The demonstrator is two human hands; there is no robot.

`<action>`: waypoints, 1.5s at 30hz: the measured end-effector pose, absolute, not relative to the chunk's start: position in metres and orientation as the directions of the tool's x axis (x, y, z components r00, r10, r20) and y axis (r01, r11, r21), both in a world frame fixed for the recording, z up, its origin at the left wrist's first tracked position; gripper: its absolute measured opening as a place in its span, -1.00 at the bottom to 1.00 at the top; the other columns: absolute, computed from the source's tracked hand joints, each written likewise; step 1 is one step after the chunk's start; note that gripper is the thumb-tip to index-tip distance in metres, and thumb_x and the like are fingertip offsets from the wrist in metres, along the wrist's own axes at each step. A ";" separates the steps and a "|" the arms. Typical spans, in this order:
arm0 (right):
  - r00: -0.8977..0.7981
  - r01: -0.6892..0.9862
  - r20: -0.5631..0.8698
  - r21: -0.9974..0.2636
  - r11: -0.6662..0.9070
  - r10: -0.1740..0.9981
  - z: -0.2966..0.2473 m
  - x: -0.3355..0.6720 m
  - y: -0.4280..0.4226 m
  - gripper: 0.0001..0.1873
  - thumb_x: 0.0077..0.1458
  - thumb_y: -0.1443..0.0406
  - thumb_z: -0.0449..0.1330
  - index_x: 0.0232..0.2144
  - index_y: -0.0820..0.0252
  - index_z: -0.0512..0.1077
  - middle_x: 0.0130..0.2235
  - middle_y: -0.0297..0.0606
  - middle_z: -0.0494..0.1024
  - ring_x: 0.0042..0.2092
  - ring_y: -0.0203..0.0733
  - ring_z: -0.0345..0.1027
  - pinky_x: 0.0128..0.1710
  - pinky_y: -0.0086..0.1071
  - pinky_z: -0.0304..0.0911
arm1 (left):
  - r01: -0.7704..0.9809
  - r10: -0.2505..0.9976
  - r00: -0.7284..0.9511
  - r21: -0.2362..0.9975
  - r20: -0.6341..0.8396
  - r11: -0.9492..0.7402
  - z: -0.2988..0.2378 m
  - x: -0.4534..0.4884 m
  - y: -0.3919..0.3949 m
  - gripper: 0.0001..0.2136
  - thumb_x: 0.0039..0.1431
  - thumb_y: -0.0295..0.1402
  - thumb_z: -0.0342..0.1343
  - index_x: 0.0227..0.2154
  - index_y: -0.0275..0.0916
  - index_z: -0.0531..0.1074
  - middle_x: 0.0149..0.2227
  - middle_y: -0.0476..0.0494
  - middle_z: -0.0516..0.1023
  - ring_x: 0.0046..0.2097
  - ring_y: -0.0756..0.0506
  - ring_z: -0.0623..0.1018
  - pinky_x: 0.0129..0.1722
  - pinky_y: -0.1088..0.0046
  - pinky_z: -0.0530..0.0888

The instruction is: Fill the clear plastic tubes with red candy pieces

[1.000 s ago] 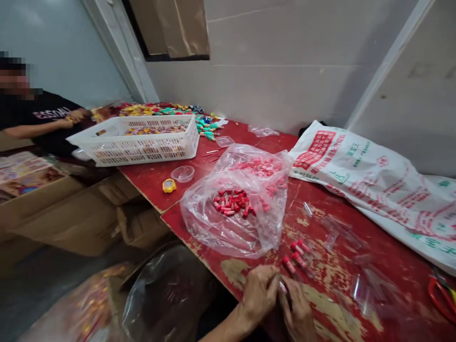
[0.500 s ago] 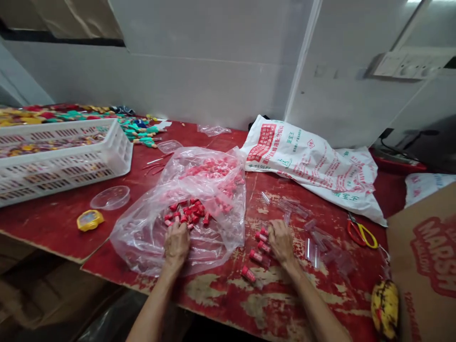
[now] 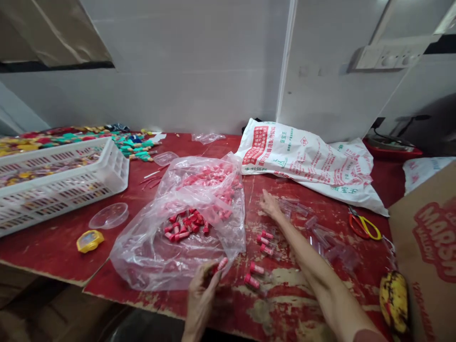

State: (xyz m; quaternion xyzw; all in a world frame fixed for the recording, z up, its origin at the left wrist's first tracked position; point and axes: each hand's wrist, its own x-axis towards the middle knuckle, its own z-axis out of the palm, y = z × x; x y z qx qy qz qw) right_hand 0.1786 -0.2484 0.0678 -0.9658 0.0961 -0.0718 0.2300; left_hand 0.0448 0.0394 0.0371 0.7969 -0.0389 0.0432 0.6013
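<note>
Head view shows the left hand (image 3: pixel 201 289) pinching one red cap (image 3: pixel 221 263) at the near edge of the clear bag (image 3: pixel 149 251), while the right hand (image 3: pixel 269 204), fingers spread and holding nothing, reaches to the clear tubes (image 3: pixel 295 207) on the table (image 3: pixel 53 247). That loose fingertip pinch could drop the cap off the table's near edge.

Capsules (image 3: pixel 185 227) in bag (image 3: pixel 149 256), left of scissors (image 3: pixel 363 226)
</note>
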 end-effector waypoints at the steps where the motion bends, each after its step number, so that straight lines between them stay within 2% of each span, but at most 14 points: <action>1: 0.976 -0.133 0.083 -0.502 -0.855 -0.200 0.072 0.164 -0.246 -0.49 0.10 0.40 -0.03 0.13 0.35 0.17 -0.17 -0.10 0.47 -0.18 -0.14 0.37 -0.18 -0.34 0.26 | -0.056 -0.031 0.998 0.975 0.051 -0.214 0.038 0.037 0.031 -0.61 0.00 0.00 0.19 -0.27 -0.22 0.52 -0.26 -0.15 0.52 -0.20 -0.17 0.51 -0.18 0.36 0.47; 4: 0.995 -0.026 0.042 -0.745 -0.666 -0.086 0.079 0.103 -0.232 -0.63 0.16 0.27 -0.05 0.01 0.23 0.20 -0.26 -0.26 0.47 -0.33 -0.25 0.39 -0.31 -0.41 0.31 | 0.020 -0.047 0.999 0.994 -0.025 -0.106 0.041 0.028 0.011 -0.65 -0.01 -0.05 0.23 -0.28 -0.21 0.55 -0.22 -0.15 0.51 -0.13 -0.16 0.50 -0.08 0.36 0.43; 6: 1.000 0.008 0.009 -0.965 -0.263 -0.003 0.079 0.058 -0.221 -0.75 0.11 0.19 0.08 -0.17 0.19 0.25 -0.33 -0.30 0.46 -0.38 -0.23 0.39 -0.35 -0.39 0.31 | 0.032 -0.061 0.998 0.999 -0.035 -0.035 0.043 0.028 0.002 -0.68 -0.01 -0.11 0.25 -0.26 -0.21 0.55 -0.19 -0.15 0.51 -0.09 -0.16 0.49 -0.03 0.34 0.41; 8: 1.000 -0.026 -0.027 -0.999 -0.023 0.013 0.075 0.021 -0.211 -0.75 0.05 0.17 0.19 -0.27 0.17 0.27 -0.35 -0.31 0.43 -0.36 -0.22 0.38 -0.34 -0.38 0.30 | 0.077 -0.098 0.993 0.994 -0.070 0.073 0.047 0.028 -0.007 -0.66 -0.04 -0.16 0.28 -0.22 -0.22 0.53 -0.19 -0.15 0.53 -0.10 -0.15 0.50 -0.05 0.36 0.43; 11: 0.998 -0.056 -0.056 -0.998 0.025 -0.033 0.064 -0.008 -0.201 -0.72 0.03 0.16 0.24 -0.27 0.17 0.31 -0.26 -0.27 0.43 -0.29 -0.22 0.36 -0.30 -0.40 0.29 | 0.161 -0.135 0.982 0.956 -0.131 0.244 0.054 0.024 -0.018 -0.67 -0.09 -0.22 0.33 -0.25 -0.23 0.48 -0.29 -0.10 0.55 -0.25 -0.09 0.53 -0.21 0.43 0.48; 16: 0.995 -0.091 -0.093 -0.995 0.047 -0.028 0.052 -0.014 -0.197 -0.68 0.03 0.13 0.23 -0.23 0.18 0.31 -0.19 -0.23 0.45 -0.21 -0.18 0.36 -0.23 -0.37 0.30 | 0.188 -0.112 0.981 0.918 -0.158 0.349 0.058 0.018 -0.028 -0.79 -0.08 -0.27 0.33 -0.48 -0.27 0.46 -0.39 -0.08 0.54 -0.37 -0.06 0.53 -0.30 0.44 0.50; 22: 0.998 -0.044 -0.043 -0.999 -0.018 -0.046 0.049 -0.018 -0.185 -0.68 0.08 0.12 0.21 -0.18 0.18 0.37 -0.06 -0.16 0.44 -0.07 -0.11 0.35 -0.09 -0.32 0.29 | 0.200 -0.018 0.974 0.832 -0.224 0.517 0.044 0.011 -0.035 -0.75 -0.17 -0.29 0.38 -0.51 -0.27 0.43 -0.44 0.01 0.50 -0.42 0.04 0.47 -0.36 0.56 0.45; 26: 0.997 0.042 0.048 -0.994 -0.105 -0.060 0.042 -0.019 -0.175 -0.72 0.13 0.12 0.19 -0.18 0.17 0.43 -0.08 -0.19 0.44 0.00 -0.11 0.32 -0.02 -0.32 0.27 | 0.207 -0.074 0.978 0.930 -0.193 0.304 0.043 0.003 -0.033 -0.76 0.00 -0.24 0.27 -0.30 -0.26 0.50 -0.30 -0.07 0.54 -0.26 -0.04 0.52 -0.22 0.50 0.45; 29: 0.994 0.069 0.083 -0.980 -0.189 -0.069 0.033 -0.019 -0.173 -0.70 0.14 0.11 0.18 -0.14 0.15 0.44 -0.08 -0.19 0.46 -0.03 -0.11 0.34 -0.03 -0.30 0.29 | 0.111 -0.071 0.992 0.987 -0.103 0.114 0.046 -0.002 -0.031 -0.74 0.13 -0.22 0.14 -0.20 -0.26 0.51 -0.20 -0.14 0.54 -0.13 -0.10 0.51 -0.09 0.44 0.43; 33: 0.969 0.179 0.222 -0.936 -0.304 -0.111 0.022 -0.021 -0.168 -0.72 0.17 0.16 0.14 -0.11 0.14 0.45 -0.08 -0.18 0.48 -0.05 -0.12 0.37 -0.03 -0.31 0.31 | -0.042 -0.090 0.995 0.999 0.040 -0.018 0.049 -0.008 -0.034 -0.73 0.22 -0.27 0.00 -0.13 -0.25 0.51 -0.18 -0.17 0.53 -0.17 -0.09 0.52 -0.14 0.44 0.44; 37: 0.916 0.268 0.356 -0.886 -0.378 -0.185 0.018 -0.018 -0.160 -0.74 0.21 0.18 0.11 -0.12 0.16 0.43 -0.18 -0.21 0.49 -0.16 -0.18 0.41 -0.19 -0.40 0.36 | -0.140 -0.093 0.987 0.987 0.133 -0.079 0.059 0.001 -0.039 -0.75 0.22 -0.32 -0.03 -0.19 -0.26 0.52 -0.26 -0.16 0.53 -0.21 -0.08 0.52 -0.19 0.45 0.44; 40: 0.904 0.319 0.413 -0.823 -0.469 -0.110 0.019 -0.001 -0.165 -0.72 0.24 0.18 0.07 -0.08 0.17 0.41 -0.16 -0.19 0.49 -0.15 -0.18 0.41 -0.19 -0.39 0.35 | -0.250 -0.138 0.964 0.952 0.228 -0.178 0.069 0.026 -0.031 -0.76 0.22 -0.32 -0.04 -0.36 -0.25 0.52 -0.33 -0.14 0.52 -0.25 -0.08 0.51 -0.21 0.45 0.42; 42: 0.887 0.354 0.460 -0.724 -0.592 -0.032 0.022 0.020 -0.177 -0.69 0.27 0.18 0.00 -0.05 0.18 0.40 -0.12 -0.16 0.49 -0.10 -0.15 0.38 -0.09 -0.31 0.30 | -0.302 -0.020 0.950 0.902 0.311 -0.307 0.071 0.053 -0.016 -0.77 0.20 -0.33 -0.06 -0.38 -0.25 0.49 -0.33 -0.14 0.50 -0.25 -0.08 0.49 -0.21 0.43 0.41; 45: 0.922 0.238 0.386 -0.557 -0.796 0.006 0.026 0.059 -0.202 -0.64 0.28 0.24 -0.10 -0.04 0.20 0.39 -0.10 -0.13 0.46 -0.05 -0.11 0.32 -0.01 -0.24 0.21 | -0.164 0.247 0.895 0.787 0.372 -0.594 0.061 0.104 0.011 -0.80 0.14 -0.35 -0.07 -0.33 -0.28 0.45 -0.33 -0.17 0.47 -0.29 -0.12 0.47 -0.23 0.37 0.40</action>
